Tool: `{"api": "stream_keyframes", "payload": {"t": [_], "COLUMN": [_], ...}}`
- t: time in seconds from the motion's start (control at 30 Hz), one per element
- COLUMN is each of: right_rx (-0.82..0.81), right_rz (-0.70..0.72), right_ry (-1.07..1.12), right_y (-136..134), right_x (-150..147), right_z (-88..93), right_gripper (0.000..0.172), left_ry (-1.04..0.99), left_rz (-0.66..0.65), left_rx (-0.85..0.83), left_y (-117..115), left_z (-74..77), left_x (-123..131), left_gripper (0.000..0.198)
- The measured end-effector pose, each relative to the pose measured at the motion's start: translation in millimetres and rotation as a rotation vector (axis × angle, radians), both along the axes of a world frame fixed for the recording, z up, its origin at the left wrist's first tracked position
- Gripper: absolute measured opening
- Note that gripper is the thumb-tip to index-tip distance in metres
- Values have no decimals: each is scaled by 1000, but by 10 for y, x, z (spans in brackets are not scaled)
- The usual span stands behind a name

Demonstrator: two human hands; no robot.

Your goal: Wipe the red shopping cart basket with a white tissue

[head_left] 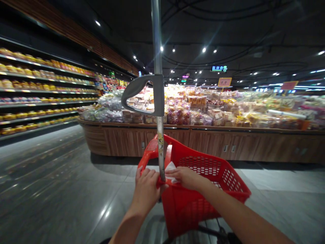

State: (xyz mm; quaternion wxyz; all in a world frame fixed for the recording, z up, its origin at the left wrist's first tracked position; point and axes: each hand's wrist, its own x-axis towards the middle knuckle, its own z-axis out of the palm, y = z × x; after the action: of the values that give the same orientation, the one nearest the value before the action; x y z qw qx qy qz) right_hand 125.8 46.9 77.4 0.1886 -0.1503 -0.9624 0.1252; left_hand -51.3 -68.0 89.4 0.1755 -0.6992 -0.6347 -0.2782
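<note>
The red basket (190, 206) is held firmly, its rim clenched in the left hand (146, 189) beside the metal pole (160, 149). The right hand (186, 178) is laid near white paper (170, 170), its grip unclear.

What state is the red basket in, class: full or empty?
Not full: only a white paper shows at the rim of the red plastic basket, by the right hand; its floor is hidden.

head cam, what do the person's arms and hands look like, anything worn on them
The left grip and right grip are bare hands, with no gloves, rings or watches showing. The forearms are bare too, with no sleeves in view.
</note>
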Motion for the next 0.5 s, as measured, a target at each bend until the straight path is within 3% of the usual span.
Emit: {"api": "stream_keyframes", "payload": {"t": [0.17, 0.3, 0.43, 0.5], "right_rx": [-121, -281, -367, -394], "right_rz": [-173, -280, -436, -439], "right_ry": [212, 416, 434, 445], "right_y": [-338, -762, -1042, -1122], "right_x": [308, 525, 500, 424], "right_z": [25, -140, -393, -470], "right_gripper": [35, 38, 28, 25], "left_ry": [6, 11, -71, -186], "left_rz": [-5, 2, -29, -168], "left_rx": [36, 93, 259, 214], "left_y": [21, 63, -97, -241], "left_z": [-3, -38, -324, -578], "left_x": [-4, -66, 24, 152], "left_gripper": [16, 30, 60, 73]}}
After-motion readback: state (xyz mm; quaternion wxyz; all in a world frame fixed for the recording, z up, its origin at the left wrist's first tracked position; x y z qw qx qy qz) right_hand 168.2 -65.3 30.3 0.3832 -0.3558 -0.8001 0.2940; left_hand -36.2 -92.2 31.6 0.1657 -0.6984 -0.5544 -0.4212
